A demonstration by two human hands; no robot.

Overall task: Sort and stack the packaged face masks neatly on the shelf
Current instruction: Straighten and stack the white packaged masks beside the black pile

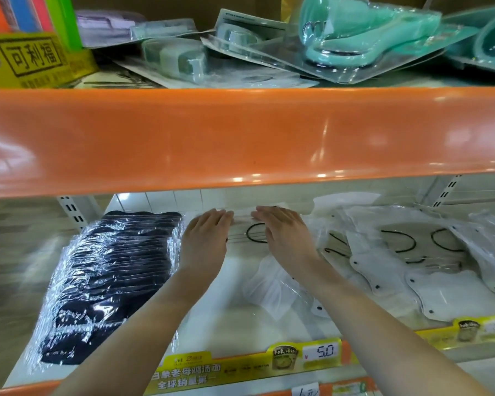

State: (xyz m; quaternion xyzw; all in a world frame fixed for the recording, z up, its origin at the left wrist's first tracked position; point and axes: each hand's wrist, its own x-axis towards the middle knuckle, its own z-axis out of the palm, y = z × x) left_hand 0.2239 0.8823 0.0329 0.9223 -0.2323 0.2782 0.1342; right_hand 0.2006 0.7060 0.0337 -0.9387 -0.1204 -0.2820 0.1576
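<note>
Mid-frame, lower shelf (269, 338): we have both hands flat on a white mask pack (249, 224) at the back. Left hand (204, 238) and right hand (283, 234) lie side by side, fingers straight, pressing down, gripping nothing.

Progress, as we judge it: partly done. At left of frame the black masks (109, 281) sit in one tidy overlapping stack; we cannot count the packs exactly, but well over ten edges show. The whites are left to do. One crumpled white pack (272, 290) lies loose between our forearms, and a scattered heap (411, 261) sprawls at right of frame, perhaps five or six packs, the overlap too tangled for a firm count.

Upper shelf: teal blister packs (354, 38), not our concern.

Price tags (320, 352) along the front edge: two readable.
</note>
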